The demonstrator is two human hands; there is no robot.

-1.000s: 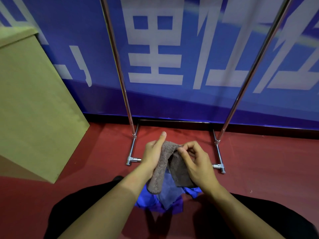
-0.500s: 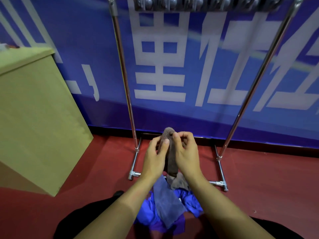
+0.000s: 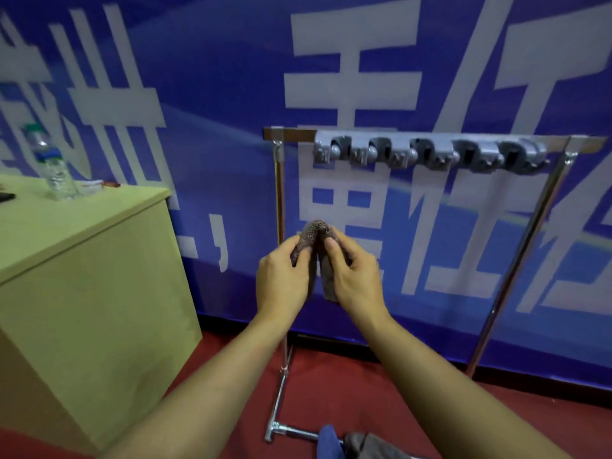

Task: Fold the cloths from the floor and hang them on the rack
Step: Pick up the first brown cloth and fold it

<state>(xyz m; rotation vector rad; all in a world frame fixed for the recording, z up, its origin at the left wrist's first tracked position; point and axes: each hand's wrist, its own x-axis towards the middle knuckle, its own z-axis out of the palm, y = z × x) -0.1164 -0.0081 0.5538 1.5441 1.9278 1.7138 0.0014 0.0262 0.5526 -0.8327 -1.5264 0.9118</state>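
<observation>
A fuzzy grey-brown cloth (image 3: 316,241), folded into a narrow doubled strip with a rounded top, is pinched between the left hand (image 3: 284,279) and the right hand (image 3: 352,276) in front of the rack (image 3: 430,150), below its row of grey clips. Half a second earlier the hands held it lower, near the rack's feet, with the floor pile in full view; now only a blue and a grey cloth (image 3: 351,443) peek in at the bottom. The banner (image 3: 205,77) carries large white characters, cropped and unreadable.
</observation>
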